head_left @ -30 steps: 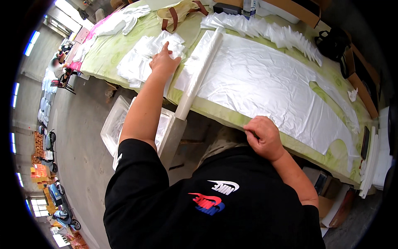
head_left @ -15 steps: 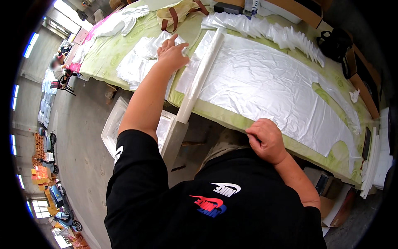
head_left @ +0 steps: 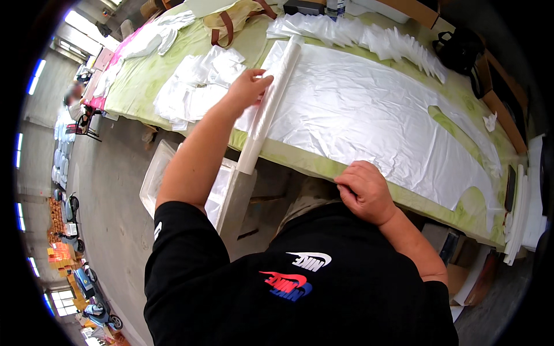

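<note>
White fabric, a broad glossy sheet, lies spread flat over the green-covered table, and along its left edge we see a long white roll lying across the table, one end jutting past the near edge. Our left hand is stretched out to that roll, fingers loosely curled and resting against its side partway up; we cannot tell whether they actually grip it. Our right hand sits at the near table edge, fingers bent and pressed down on the hem of the sheet. The two hands are well apart. Left of the roll lie heaps of small white cut pieces, and a row of folded white pieces runs along the far side. A tan bag with brown straps rests beyond them. Below the table edge stands a pale plastic crate.
</note>
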### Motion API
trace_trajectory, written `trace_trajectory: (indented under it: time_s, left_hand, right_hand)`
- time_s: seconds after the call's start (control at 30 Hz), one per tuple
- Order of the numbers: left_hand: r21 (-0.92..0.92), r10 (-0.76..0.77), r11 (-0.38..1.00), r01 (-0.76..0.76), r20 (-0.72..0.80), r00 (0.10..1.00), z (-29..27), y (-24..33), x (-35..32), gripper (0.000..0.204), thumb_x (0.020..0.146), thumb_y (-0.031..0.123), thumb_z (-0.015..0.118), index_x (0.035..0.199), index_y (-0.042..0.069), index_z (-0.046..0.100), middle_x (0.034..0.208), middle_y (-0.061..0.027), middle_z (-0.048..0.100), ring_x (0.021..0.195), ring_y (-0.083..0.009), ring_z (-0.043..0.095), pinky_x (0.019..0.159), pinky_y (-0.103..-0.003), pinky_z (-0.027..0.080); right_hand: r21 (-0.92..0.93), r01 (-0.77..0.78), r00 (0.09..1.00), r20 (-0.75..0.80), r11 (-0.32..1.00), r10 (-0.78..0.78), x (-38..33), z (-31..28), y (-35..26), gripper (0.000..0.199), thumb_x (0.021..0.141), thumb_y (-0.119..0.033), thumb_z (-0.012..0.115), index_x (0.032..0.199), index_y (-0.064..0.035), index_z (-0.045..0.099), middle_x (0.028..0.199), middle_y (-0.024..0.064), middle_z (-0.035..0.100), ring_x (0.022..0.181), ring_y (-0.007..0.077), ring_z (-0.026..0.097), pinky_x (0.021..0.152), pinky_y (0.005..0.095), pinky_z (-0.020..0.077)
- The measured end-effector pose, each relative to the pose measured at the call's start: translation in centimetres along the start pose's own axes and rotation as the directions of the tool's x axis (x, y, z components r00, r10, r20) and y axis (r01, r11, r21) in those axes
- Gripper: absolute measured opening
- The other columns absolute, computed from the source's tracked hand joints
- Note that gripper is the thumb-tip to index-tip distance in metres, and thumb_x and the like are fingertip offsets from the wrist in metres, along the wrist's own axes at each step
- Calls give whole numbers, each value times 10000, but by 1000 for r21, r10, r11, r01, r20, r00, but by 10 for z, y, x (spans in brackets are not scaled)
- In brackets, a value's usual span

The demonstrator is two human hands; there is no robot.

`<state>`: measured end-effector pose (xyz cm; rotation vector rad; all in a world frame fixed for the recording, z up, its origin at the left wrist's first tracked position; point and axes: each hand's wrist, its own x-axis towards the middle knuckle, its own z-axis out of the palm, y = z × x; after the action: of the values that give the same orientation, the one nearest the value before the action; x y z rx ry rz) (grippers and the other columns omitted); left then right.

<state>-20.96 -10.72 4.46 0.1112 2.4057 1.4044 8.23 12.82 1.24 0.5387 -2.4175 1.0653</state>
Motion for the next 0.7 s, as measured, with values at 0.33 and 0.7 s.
trace_trajectory:
  time_s: [0.33,0.7]
  left_hand:
    - [-60,231,972,-227,71,970,43,-11,-37,453,938,202,730,1319,-13,613,1041,-48,710,872,-123,656,809,-283,543]
    - [588,818,421,-691,83,569,46,-8,-44,244,859,91,694,1079,170,763,1095,-57,678,1046,-275,637,923,-400,515]
  right_hand:
    - [54,-17,999,-39,998,19,0,2,3,233,761,-10,746,984,-59,699,984,101,674,961,316,641,875,421,516]
    - [10,-85,996,-39,996,85,-1,4,0,296,782,-38,744,1073,-76,705,1144,122,651,1101,341,609,961,433,505]
